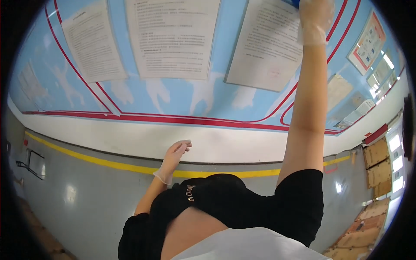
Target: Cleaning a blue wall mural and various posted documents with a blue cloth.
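My right hand (317,16), in a thin clear glove, reaches up to the wall board (173,99) at the top edge of the view. A dark blue thing (295,2) shows beside its fingers; most of it is cut off, so its kind does not show. Just left of that wrist, a printed sheet (266,47) hangs on the light blue board. Low in front of the white wall, my left hand (174,155), also gloved, hangs with loosely bent fingers and nothing visible in it.
More printed sheets (173,39) hang along the board, with a red-bordered poster (367,42) at the right. A yellow line (117,164) runs over the grey floor near the wall. Wooden crates (377,167) stand at the right; a black metal frame (32,164) stands far left.
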### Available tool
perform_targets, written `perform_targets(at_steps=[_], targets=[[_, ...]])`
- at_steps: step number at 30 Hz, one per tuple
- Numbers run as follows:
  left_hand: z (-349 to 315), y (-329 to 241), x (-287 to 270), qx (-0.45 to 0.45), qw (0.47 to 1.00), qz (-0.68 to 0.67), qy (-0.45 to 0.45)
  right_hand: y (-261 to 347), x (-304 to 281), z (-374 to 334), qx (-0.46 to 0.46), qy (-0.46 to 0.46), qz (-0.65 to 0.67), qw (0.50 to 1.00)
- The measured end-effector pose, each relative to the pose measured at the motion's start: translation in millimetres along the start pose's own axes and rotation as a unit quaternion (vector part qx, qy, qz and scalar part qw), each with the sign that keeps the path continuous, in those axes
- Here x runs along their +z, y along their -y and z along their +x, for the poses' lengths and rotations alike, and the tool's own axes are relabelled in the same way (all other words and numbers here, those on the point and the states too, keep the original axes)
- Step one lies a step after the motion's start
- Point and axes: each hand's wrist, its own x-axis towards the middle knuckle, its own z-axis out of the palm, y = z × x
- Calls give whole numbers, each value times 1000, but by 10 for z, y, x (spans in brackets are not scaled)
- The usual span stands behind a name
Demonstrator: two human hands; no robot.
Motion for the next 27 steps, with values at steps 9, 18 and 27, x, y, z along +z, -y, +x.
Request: perform_targets(at_steps=[9,18,27], targets=[[-31,118,-71,-28,999,16,29,255,427,-364,-196,130,190,953],[-157,203,-233,-35,999,1,2,54,521,119,-67,-119,47,990],[-225,208,-346,-38,999,-9,-15,866,829,-62,-56,-87,99,990]])
